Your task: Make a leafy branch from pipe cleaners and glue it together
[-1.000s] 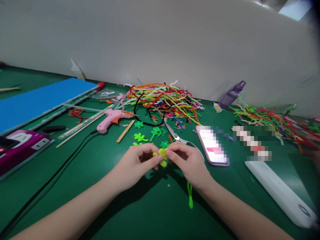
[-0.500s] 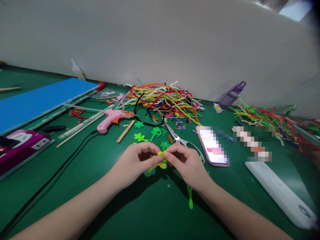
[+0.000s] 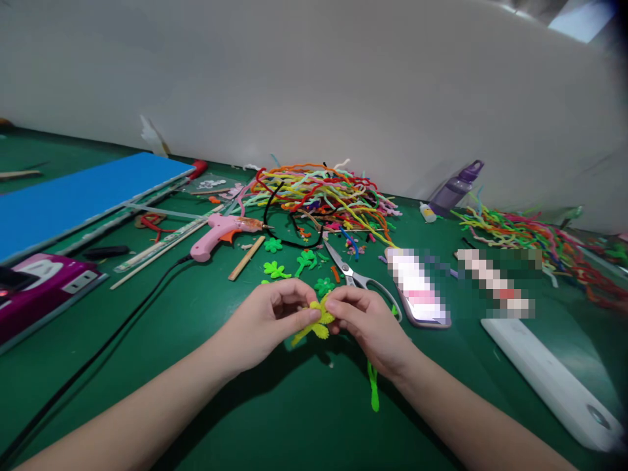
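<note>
Between my two hands is a yellow pipe-cleaner flower [image 3: 321, 329] with looped petals, held just above the green table. My left hand [image 3: 275, 320] pinches it from the left between thumb and fingertips. From the other side, my right hand [image 3: 370, 324] grips its upper right petal with thumb and forefinger. A bright green pipe-cleaner piece [image 3: 373, 386] shows below my right wrist. Several finished green pipe-cleaner flowers [image 3: 275, 269] lie just beyond my hands. Open scissors [image 3: 360, 278] rest behind my right hand, their handles partly hidden by it.
A pink glue gun [image 3: 218, 235] lies left with its black cord trailing forward. Behind is a heap of coloured pipe cleaners [image 3: 318, 196]. To the right are a phone [image 3: 417, 288], a white power bank-like bar [image 3: 549, 383] and a purple bottle [image 3: 454, 188]. A magenta power strip [image 3: 44, 288] sits left.
My right fingers have shifted slightly right and apart from the left fingertips, so more of the yellow flower's petals shows. My left hand stays almost in place.
</note>
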`<state>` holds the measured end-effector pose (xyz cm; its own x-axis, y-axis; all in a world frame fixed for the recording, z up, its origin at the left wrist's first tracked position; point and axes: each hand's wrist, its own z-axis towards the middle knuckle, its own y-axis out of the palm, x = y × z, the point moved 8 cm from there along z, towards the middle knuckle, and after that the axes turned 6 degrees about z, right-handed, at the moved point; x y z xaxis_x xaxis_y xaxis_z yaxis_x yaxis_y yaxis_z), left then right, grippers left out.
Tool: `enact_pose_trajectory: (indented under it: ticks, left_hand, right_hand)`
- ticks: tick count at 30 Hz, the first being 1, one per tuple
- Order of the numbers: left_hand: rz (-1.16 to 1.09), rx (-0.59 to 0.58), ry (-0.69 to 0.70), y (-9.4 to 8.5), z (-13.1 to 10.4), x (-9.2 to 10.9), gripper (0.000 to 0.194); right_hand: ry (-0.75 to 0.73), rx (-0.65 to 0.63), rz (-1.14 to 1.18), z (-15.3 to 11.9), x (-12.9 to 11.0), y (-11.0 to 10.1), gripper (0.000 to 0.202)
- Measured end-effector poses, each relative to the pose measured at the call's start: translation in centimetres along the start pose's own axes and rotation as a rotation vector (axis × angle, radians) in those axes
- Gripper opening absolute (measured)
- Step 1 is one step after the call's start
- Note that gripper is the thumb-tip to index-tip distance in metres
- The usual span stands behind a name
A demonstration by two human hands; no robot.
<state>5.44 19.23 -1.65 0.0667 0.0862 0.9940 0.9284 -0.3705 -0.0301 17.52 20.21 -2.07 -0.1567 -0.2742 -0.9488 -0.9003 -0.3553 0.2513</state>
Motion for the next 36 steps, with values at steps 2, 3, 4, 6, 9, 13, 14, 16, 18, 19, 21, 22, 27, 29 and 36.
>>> enact_pose_trajectory:
  ticks: [2, 3, 4, 6, 9, 13, 14, 16, 18, 19, 21, 22, 27, 29, 36]
  left_hand:
    - [-0.003, 0.053, -0.008, -0.4, 0.1, -0.2, 0.022]
    - [-0.008, 0.081, -0.013, -0.7, 0.1, -0.3, 0.023]
    - [-0.017, 0.104, -0.018, -0.9, 0.1, -0.3, 0.024]
    - [-0.047, 0.131, -0.024, -1.1, 0.1, -0.5, 0.025]
    - [-0.059, 0.134, -0.042, -1.2, 0.1, -0.8, 0.028]
    - [-0.036, 0.12, -0.043, -1.1, 0.0, -0.8, 0.026]
    - [-0.036, 0.11, -0.03, -1.0, 0.1, -0.6, 0.025]
    - [-0.024, 0.087, -0.009, -0.9, 0.1, -0.4, 0.025]
    - [-0.002, 0.081, -0.008, -0.8, 0.1, -0.4, 0.025]
    - [0.007, 0.085, -0.014, -0.8, 0.1, -0.4, 0.026]
    - [0.004, 0.114, -0.031, -1.0, 0.1, -0.5, 0.027]
    - [-0.007, 0.134, -0.038, -1.1, 0.0, -0.5, 0.028]
    - [0.006, 0.156, -0.06, -1.1, 0.0, -0.2, 0.031]
    - [-0.004, 0.133, -0.064, -1.0, 0.0, -0.1, 0.028]
    - [0.015, 0.11, -0.038, -1.1, 0.0, -0.1, 0.022]
  right_hand:
    - [-0.019, 0.016, -0.056, 0.0, -0.3, -0.1, 0.017]
    - [-0.033, 0.027, -0.09, 0.0, -0.5, -0.1, 0.018]
    - [-0.047, 0.037, -0.124, 0.0, -0.7, -0.1, 0.018]
    - [-0.083, 0.047, -0.198, -0.2, -1.3, 0.0, 0.017]
    - [-0.144, 0.051, -0.293, -0.4, -2.0, 0.2, 0.014]
    - [-0.177, 0.057, -0.358, -0.6, -2.3, 0.3, 0.012]
    - [-0.184, 0.059, -0.37, -0.7, -2.3, 0.3, 0.011]
    - [-0.201, 0.06, -0.394, -0.7, -2.4, 0.4, 0.009]
    - [-0.222, 0.062, -0.426, -0.7, -2.5, 0.4, 0.009]
    - [-0.231, 0.063, -0.439, -0.8, -2.5, 0.4, 0.009]
    - [-0.235, 0.064, -0.439, -0.8, -2.4, 0.3, 0.011]
    - [-0.23, 0.061, -0.423, -0.8, -2.3, 0.3, 0.013]
    - [-0.233, 0.024, -0.349, -0.8, -1.9, 0.4, 0.023]
    - [-0.258, 0.033, -0.36, -0.9, -2.1, 0.4, 0.017]
    - [-0.257, 0.006, -0.358, -1.1, -2.4, 0.9, 0.011]
